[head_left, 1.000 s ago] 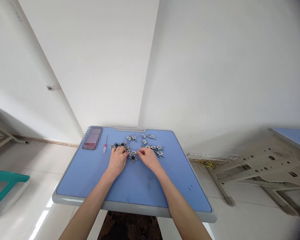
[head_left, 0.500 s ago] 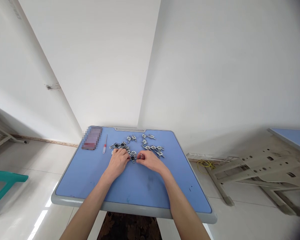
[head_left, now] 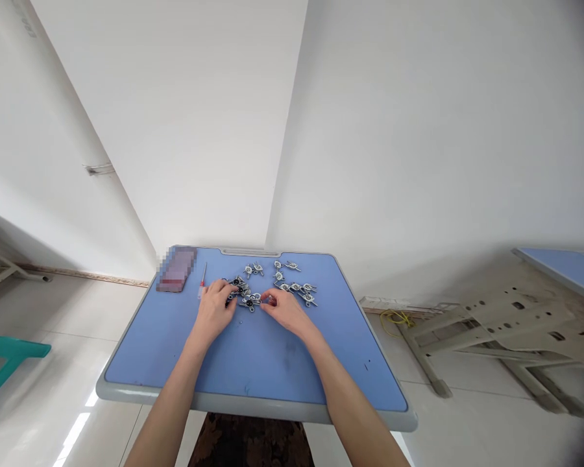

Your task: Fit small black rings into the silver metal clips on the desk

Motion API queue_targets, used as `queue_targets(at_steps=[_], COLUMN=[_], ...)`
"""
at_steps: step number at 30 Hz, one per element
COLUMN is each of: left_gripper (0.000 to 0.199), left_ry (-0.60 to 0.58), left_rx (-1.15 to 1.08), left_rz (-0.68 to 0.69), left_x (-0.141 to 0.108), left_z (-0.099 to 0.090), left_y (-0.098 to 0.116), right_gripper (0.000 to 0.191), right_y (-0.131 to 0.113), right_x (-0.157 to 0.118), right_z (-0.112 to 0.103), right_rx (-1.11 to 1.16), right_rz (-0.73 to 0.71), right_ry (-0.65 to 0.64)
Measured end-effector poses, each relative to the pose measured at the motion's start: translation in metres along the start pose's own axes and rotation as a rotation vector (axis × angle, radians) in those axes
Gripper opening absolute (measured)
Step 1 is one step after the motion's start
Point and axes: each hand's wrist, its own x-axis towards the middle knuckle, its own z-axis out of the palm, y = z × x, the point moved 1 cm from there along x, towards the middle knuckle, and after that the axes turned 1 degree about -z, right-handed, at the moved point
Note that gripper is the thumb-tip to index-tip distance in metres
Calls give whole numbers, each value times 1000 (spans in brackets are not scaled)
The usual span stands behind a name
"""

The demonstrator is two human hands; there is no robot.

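One left hand and one right hand work over one blue table. On it lie about a dozen metal clips, their exact number hidden by overlap and fingers, plus one screwdriver and one blurred block. Beyond are one second blue tabletop, one beige frame, one yellow cable and one teal frame.
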Motion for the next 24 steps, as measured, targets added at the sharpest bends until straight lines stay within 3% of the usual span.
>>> queue_targets(at_steps=[3, 6, 13, 24], left_gripper=[21, 22, 32, 24], left_ry=[45, -13, -196, -166], left_rx=[-79, -120, -106, -133], left_rz=[-132, -201, -235, -221], left_x=[0, -2, -6, -2], left_z=[-10, -17, -11, 2], left_y=[-6, -8, -8, -7], right_gripper=[26, 35, 38, 33], right_y=[0, 3, 5, -8], right_x=[0, 1, 2, 9], right_z=[1, 2, 8, 19], right_rx=[10, 21, 9, -58], right_rz=[13, 28, 29, 39], right_ry=[-21, -29, -20, 21])
